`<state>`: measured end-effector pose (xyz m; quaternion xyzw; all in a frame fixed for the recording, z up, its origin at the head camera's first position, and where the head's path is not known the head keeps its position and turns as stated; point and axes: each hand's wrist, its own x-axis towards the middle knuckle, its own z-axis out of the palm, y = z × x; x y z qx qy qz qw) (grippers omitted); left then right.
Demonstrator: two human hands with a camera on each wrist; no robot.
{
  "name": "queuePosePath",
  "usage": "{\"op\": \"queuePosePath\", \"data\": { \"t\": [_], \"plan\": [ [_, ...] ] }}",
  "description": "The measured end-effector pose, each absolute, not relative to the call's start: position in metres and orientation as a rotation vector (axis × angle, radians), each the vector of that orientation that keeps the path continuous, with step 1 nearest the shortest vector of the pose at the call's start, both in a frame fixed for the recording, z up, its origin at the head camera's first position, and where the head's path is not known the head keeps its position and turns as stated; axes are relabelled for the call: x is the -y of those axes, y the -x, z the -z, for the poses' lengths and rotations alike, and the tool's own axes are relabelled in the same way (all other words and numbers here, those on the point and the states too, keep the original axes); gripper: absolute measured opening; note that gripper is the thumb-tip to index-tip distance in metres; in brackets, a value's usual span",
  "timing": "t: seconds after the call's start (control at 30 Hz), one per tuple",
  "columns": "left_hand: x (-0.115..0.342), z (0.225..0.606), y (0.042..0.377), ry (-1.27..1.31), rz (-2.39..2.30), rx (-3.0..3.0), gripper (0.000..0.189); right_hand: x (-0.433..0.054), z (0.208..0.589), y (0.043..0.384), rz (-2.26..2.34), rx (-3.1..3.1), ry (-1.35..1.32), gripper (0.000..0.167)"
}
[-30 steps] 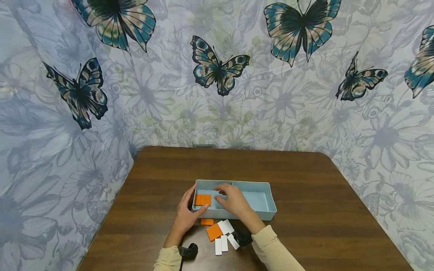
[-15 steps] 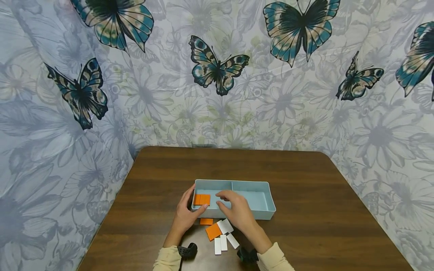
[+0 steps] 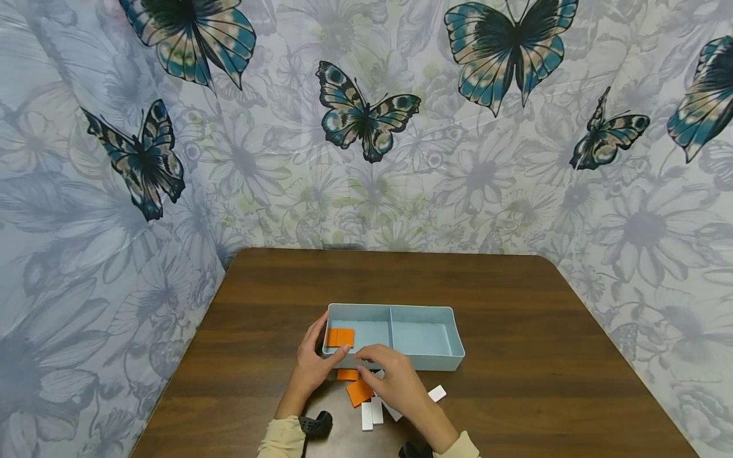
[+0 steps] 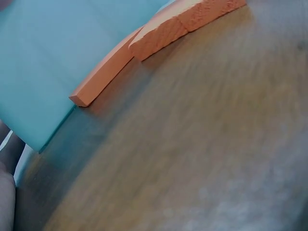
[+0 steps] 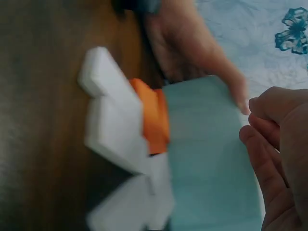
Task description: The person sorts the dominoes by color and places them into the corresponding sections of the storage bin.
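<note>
A light blue two-compartment box (image 3: 426, 362) lies lengthwise before me. My left hand (image 3: 312, 367) grips its left end, with the thumb at the front rim and the fingers along the end wall. Orange flat blocks (image 3: 340, 338) lie side by side in the left compartment's near left corner. My right hand (image 3: 396, 380) hovers over the front wall, fingers loosely bent with nothing between them. Beneath and before it lie white blocks (image 3: 367, 416) and an orange block (image 3: 359, 392), partly covered by the hand. Another orange block (image 4: 106, 72) sits against the box's front wall in the left wrist view.
One white block (image 3: 437, 393) lies apart, right of my right wrist. The box's right compartment (image 3: 426, 337) is parted off by a thin divider (image 3: 391, 326). The brown wooden table (image 3: 515, 318) reaches back to a butterfly-patterned cloth (image 3: 487, 191).
My right hand has drawn back from over the left compartment to the front wall, toward me. The white block at the right has come into sight. My left hand stays on the box.
</note>
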<state>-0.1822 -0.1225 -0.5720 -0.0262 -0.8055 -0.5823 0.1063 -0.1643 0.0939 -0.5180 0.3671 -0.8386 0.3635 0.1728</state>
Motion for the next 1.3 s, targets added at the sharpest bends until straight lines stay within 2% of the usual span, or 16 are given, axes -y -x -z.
{"op": "queuePosePath", "data": {
  "t": [0.6,0.93,1.3],
  "plan": [
    [0.134,0.575,0.184,0.103,1.730,2.373,0.088,-0.082,0.561,0.149,-0.877,2.656,-0.980,0.028],
    [0.139,0.574,0.185,0.119,1.722,2.380,0.088,-0.084,0.564,0.147,-0.723,2.656,-0.993,0.022],
    [0.143,0.578,0.184,0.116,1.723,2.405,0.089,-0.094,0.562,0.143,-0.661,2.709,-0.947,0.022]
  ]
}}
